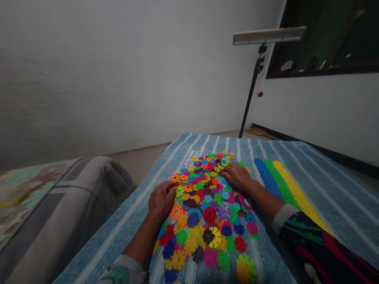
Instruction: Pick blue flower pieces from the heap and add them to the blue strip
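Note:
A heap of small, many-coloured plastic snowflake discs [207, 205] lies spread on a blue striped cloth [325, 189]. My left hand [161, 199] rests palm down at the heap's left edge, fingers curled onto orange and green discs. My right hand [237, 175] lies on the heap's upper right part, fingers bent over the discs. What either hand grips, if anything, is hidden under the fingers. To the right of the heap run three long rows of joined discs: blue [268, 177], green [280, 183] and yellow [296, 193].
A grey folded cushion or mattress [68, 213] lies to the left of the cloth. A black light stand [251, 90] with a flat lamp bar [269, 35] rises behind the cloth by the white wall. A dark-framed window [325, 39] is at upper right.

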`<action>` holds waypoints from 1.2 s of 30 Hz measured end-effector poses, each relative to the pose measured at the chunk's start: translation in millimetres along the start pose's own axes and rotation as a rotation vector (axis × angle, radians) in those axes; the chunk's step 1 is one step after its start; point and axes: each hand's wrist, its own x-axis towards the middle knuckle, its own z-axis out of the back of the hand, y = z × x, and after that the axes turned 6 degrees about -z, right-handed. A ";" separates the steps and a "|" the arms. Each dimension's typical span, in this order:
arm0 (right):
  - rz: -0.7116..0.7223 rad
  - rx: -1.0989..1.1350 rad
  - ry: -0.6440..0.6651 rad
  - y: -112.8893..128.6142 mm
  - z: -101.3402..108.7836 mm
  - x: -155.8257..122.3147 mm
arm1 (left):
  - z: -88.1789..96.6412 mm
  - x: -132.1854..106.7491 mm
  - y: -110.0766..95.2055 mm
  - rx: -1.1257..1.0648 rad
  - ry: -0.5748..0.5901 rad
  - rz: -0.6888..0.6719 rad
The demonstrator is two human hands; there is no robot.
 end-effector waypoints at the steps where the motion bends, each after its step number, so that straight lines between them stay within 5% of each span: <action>1: 0.028 0.009 -0.004 5.8 -0.3 1.0 | 0.2 0.0 -0.1 -0.001 -0.002 0.000; 9: 0.355 0.100 0.069 38.1 -6.9 -19.9 | -3.8 -0.5 4.9 -0.021 -0.013 -0.012; 18: 0.178 0.034 0.166 54.4 11.8 -33.3 | -7.1 -2.8 3.0 -0.018 -0.043 -0.028; 22: 0.281 0.152 0.051 88.3 4.3 -23.6 | -8.6 -3.2 3.2 -0.017 -0.048 -0.017; 26: 0.368 0.136 0.086 107.9 -5.9 -23.8 | -11.3 -3.8 5.1 -0.052 -0.052 -0.029; 32: 0.509 0.129 0.128 78.2 -7.8 -45.1 | -12.6 -5.4 3.4 -0.064 -0.050 -0.024; 36: 0.389 0.060 0.141 41.8 -4.3 -39.8 | -10.9 -5.9 1.5 -0.048 -0.040 -0.010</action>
